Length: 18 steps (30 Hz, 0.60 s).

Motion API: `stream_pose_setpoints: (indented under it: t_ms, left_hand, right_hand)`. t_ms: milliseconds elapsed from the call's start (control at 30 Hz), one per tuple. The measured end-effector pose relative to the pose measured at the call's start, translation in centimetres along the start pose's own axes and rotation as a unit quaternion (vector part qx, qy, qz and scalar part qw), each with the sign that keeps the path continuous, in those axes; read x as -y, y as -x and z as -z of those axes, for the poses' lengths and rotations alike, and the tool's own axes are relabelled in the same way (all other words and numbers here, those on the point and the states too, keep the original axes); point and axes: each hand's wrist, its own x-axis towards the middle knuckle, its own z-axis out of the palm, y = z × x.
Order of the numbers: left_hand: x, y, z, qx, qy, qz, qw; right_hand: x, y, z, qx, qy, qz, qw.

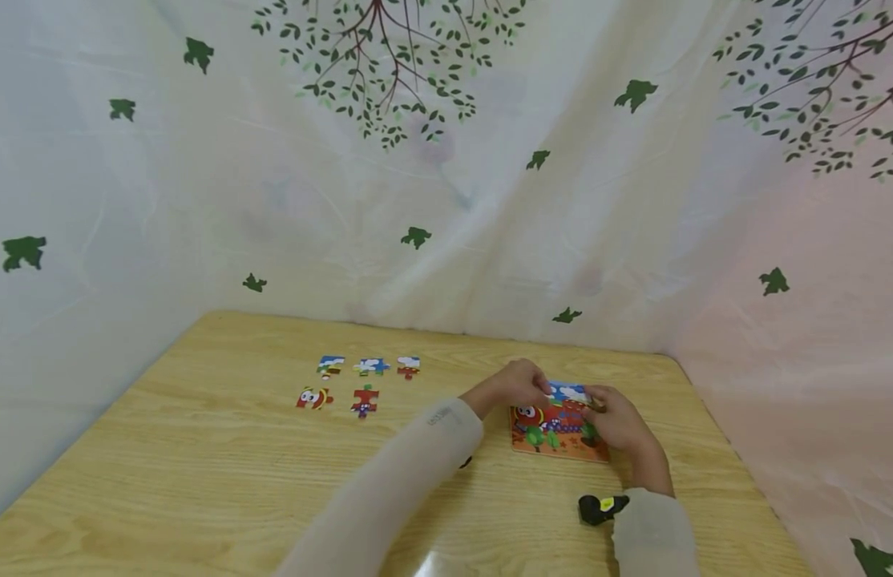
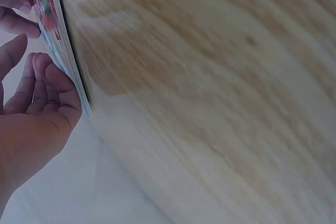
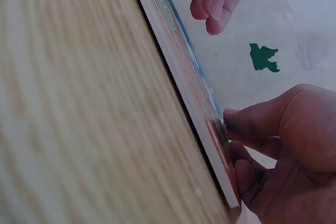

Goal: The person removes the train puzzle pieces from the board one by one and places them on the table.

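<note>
A jigsaw puzzle board (image 1: 562, 449) lies on the table, its picture showing a red face, green plants and a blue sky with clouds. My left hand (image 1: 520, 383) is over the board's upper left part, fingers bent and pointing down; no piece shows in it. In the left wrist view those fingers (image 2: 58, 85) curl close beside the board's edge. My right hand (image 1: 620, 418) grips the board's right side. Its thumb and fingers (image 3: 252, 121) touch the picture and edge in the right wrist view. Whether a loose piece is under them is hidden.
Several loose jigsaw pieces lie apart at the left, among them one with a red face (image 1: 313, 398) and one mostly red (image 1: 364, 401). A black strap device (image 1: 602, 509) is at the right wrist. Behind the wooden table (image 1: 237, 481) hangs a pale curtain (image 1: 331, 240).
</note>
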Motion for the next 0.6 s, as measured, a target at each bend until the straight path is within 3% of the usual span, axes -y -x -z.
stream_pose_setpoints:
  t_ms: [233, 600]
  left_hand:
    - [-0.3, -0.7, -1.0, -0.003, 0.001, 0.015, 0.9999]
    - [-1.4, -0.5, -2.1, 0.011, -0.067, 0.012, 0.9976]
  right_hand:
    - [-0.1, 0.2, 0.3, 0.009, -0.020, -0.033, 0.9992]
    - [-0.6, 0.5, 0.6, 0.002, -0.021, 0.011, 0.9997]
